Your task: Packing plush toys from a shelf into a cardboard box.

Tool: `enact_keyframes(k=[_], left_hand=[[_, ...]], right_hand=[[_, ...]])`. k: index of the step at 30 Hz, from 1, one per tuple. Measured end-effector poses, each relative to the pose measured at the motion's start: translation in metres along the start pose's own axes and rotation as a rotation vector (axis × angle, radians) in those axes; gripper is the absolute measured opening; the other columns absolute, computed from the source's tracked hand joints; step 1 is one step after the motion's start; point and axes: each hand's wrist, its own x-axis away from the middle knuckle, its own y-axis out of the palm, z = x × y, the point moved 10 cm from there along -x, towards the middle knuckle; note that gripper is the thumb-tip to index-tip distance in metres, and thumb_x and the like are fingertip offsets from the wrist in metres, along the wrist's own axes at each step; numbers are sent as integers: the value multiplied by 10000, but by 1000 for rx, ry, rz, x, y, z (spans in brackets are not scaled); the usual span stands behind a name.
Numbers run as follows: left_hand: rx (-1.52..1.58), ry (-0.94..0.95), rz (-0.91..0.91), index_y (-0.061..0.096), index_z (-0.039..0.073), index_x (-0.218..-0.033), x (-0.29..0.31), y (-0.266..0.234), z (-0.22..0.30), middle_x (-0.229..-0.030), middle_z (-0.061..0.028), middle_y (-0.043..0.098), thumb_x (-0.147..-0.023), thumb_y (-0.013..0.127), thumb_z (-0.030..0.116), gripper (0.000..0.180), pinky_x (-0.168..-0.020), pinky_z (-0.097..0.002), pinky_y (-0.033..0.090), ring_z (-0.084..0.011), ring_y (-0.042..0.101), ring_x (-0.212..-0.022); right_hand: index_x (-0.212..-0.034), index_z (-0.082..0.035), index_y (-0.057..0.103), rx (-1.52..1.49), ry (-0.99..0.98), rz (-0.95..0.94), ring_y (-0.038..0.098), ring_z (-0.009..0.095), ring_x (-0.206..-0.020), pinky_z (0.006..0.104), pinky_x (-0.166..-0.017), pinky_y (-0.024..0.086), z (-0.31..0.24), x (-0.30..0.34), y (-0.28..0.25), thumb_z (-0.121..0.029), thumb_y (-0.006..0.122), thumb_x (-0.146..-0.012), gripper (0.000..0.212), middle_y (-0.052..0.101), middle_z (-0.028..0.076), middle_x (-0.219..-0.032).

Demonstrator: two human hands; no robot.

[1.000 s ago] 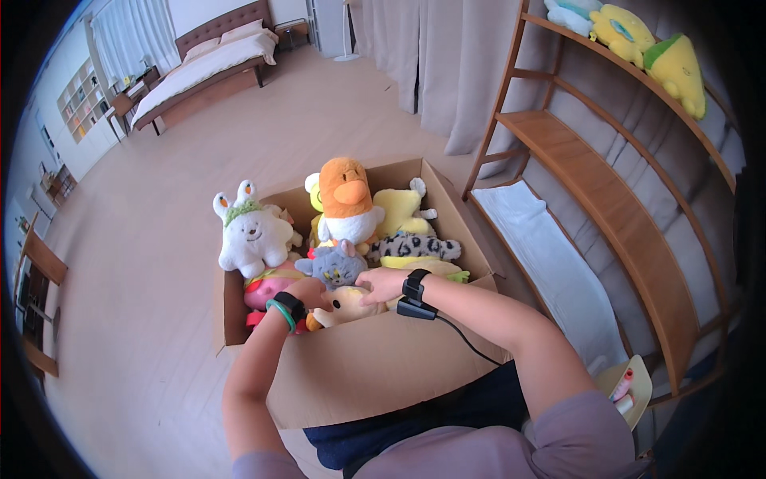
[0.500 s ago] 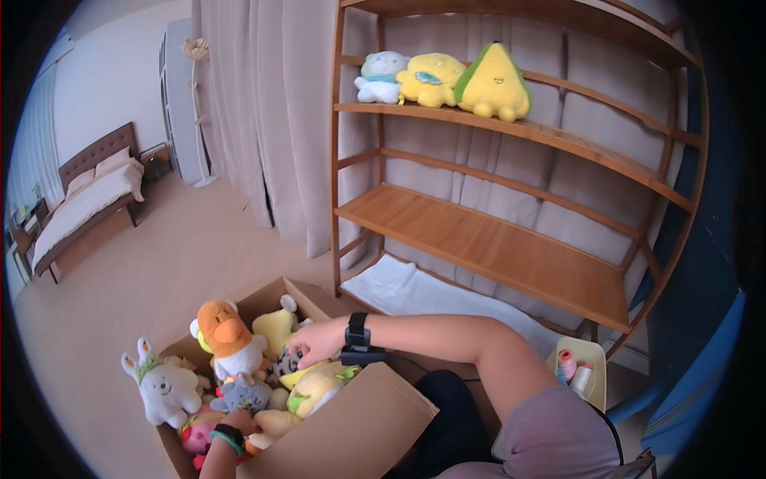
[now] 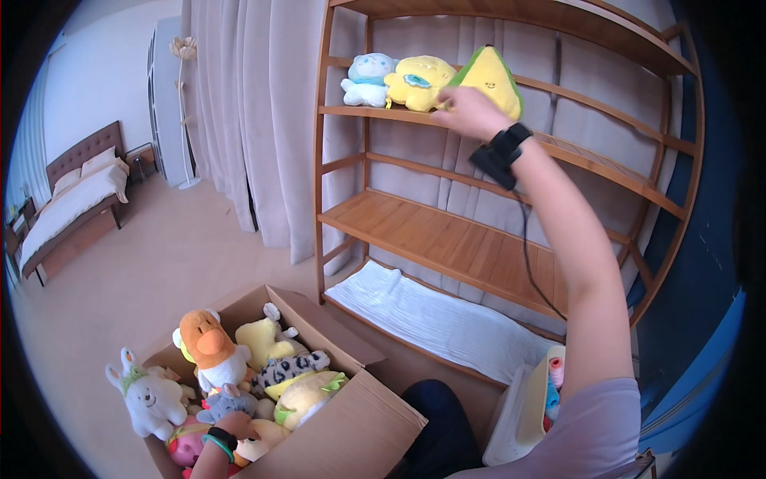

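Note:
My right hand (image 3: 471,112) is up at the shelf's upper board, its bent fingers apart. They are against the lower part of a yellow-green triangular plush toy (image 3: 489,84), beside a rounded yellow plush toy (image 3: 420,84). A white-and-blue plush toy (image 3: 369,80) sits left of them. Down in the cardboard box (image 3: 351,419), my left hand (image 3: 237,425) rests among plush toys, next to a grey one (image 3: 227,404) and a pale orange one (image 3: 267,437); its fingers are mostly hidden. An orange-and-white plush toy (image 3: 211,347) and a white rabbit-eared one (image 3: 152,399) stick up from the box.
The wooden shelf (image 3: 447,239) stands ahead, with a white cloth (image 3: 447,319) on its lowest level. At lower right, a cream bin (image 3: 533,399) holds thread spools. Curtains (image 3: 247,120) hang behind the shelf; a bed (image 3: 76,191) stands far left.
My right hand has left the box and risen to the plush toys on the upper board. My left hand remains in the box. The view has shifted slightly.

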Motion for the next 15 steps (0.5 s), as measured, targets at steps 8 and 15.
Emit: enact_keyframes(k=[8,15], left_hand=[[-102,6,89,677,37,-789,-12,-5,16,-816,-148,643,-640,640,502,489,-734,-383,476,-311,606,-796],[242,-8,75,670,32,-800,23,-15,10,-771,-109,655,-636,702,441,441,-688,-322,491,-219,638,-743]], right_hand=[[-1238,-75,457,147,152,-164,481,333,-1093,344,-954,361,101,-11,22,-272,517,-834,453,514,219,-1160],[-1123,-88,516,114,280,-193,528,301,-1029,356,-891,407,116,-12,32,-282,530,-812,367,570,166,-1076]])
